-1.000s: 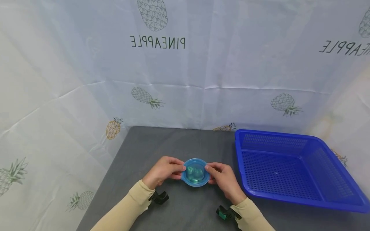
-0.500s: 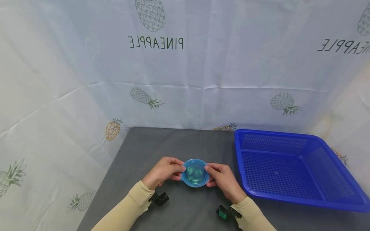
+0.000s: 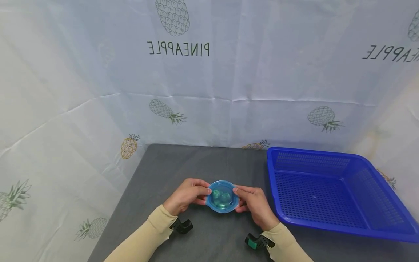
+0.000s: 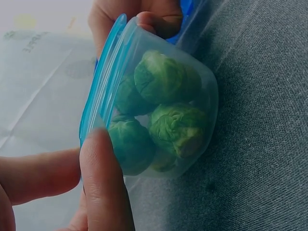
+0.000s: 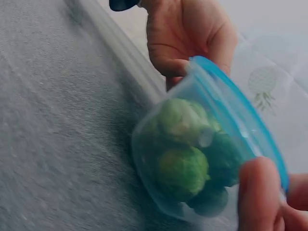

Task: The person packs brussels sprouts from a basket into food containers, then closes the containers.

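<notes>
A small clear plastic food container (image 4: 209, 96) with a blue lid (image 4: 94, 101) holds several Brussels sprouts (image 4: 175, 127). In the head view the round blue lid (image 3: 222, 196) faces up, between both hands. My left hand (image 3: 187, 194) pinches the rim on the left, thumb on top and fingers below. From the right side my right hand (image 3: 255, 204) pinches the rim in the same way. The left wrist view shows the lid lying along the container's rim, with a narrow gap visible near the far end. Part of the rim is hidden by the fingers.
A large blue plastic basket (image 3: 327, 227) with a mesh bottom stands to the right on the dark grey table (image 3: 183, 160). Behind and at the left hangs a white curtain (image 3: 209, 80) printed with pineapples. Each wrist carries a black strap-mounted camera.
</notes>
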Demonstrator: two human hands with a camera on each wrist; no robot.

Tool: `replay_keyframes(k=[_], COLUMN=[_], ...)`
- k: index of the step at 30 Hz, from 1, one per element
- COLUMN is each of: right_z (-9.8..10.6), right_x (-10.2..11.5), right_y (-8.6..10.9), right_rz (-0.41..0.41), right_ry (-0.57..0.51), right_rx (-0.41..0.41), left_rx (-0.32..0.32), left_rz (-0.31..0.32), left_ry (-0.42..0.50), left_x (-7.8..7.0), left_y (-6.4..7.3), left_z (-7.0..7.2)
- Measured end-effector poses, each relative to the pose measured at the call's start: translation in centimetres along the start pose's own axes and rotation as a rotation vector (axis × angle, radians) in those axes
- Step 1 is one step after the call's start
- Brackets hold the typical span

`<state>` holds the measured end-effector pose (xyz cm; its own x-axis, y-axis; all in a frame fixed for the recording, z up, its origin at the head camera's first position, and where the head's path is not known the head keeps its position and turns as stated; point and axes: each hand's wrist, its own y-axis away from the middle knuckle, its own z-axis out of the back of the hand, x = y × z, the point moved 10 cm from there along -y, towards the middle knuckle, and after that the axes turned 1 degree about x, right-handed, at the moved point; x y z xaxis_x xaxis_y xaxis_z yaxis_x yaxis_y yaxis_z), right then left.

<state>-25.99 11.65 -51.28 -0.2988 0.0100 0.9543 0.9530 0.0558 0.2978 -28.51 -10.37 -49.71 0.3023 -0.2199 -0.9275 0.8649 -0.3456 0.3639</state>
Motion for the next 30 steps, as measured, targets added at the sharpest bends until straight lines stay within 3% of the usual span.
replay_keyframes(k=[14,21,30], right_z=[0.2,0.3,0.1], right_x=[-0.2,0.4,0.9], right_y=[0.2,0.6,0.8], right_rz=[0.015,0.086,0.140], right_ry=[-0.031,0.090,0.186], right_rx=[-0.073,-0.081,-0.113], left_rx=[-0.003,-0.002,-0.009], left_rz=[-0.020,-0.018,-0.059], left_ry=[-0.031,-0.039,-0.053], left_x=[-0.3,-0.3,-0.4], left_y=[0.3,0.1,0.0], left_z=[-0.2,-0.5,-0.6])
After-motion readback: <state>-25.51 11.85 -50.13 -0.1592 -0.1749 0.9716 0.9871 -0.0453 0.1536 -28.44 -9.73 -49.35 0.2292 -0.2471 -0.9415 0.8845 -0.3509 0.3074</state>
